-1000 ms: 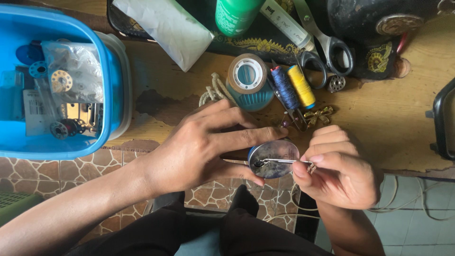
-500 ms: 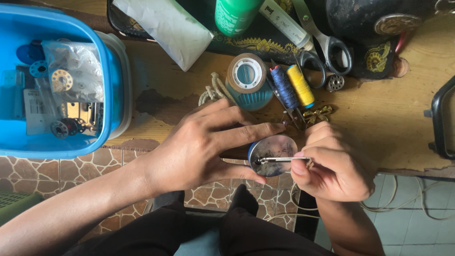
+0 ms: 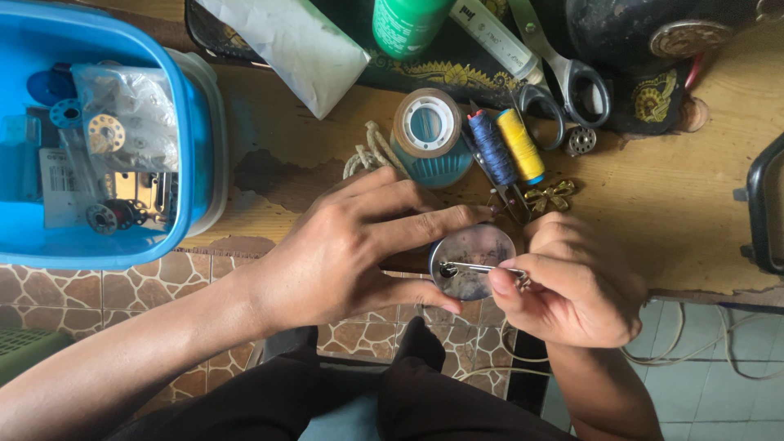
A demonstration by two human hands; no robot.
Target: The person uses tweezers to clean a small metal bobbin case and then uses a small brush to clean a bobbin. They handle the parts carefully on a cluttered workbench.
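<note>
Metal is what both hands work on: a small round metal disc (image 3: 474,260), dull and a little stained, held at the edge of the wooden table (image 3: 702,212), just in front of the person's lap. The left hand (image 3: 343,245) holds the disc by its rim, the index finger stretched over the top edge and the thumb below, the other fingers loosely spread. The right hand (image 3: 576,282) is closed in a pinch on a thin metal tool (image 3: 482,268) — I cannot tell if it is a small screwdriver or a pin — whose tip sits in a small hole near the left side of the disc.

To do this step well, I think the left hand should keep the disc still and flat, so the tip does not slip out — the right hand then needs only light pressure along the tool's line.

Just behind lie a teal thread spool (image 3: 429,135), blue and yellow spools (image 3: 506,145) and scissors (image 3: 563,69); a blue plastic box (image 3: 196,139) stands at the left.
</note>
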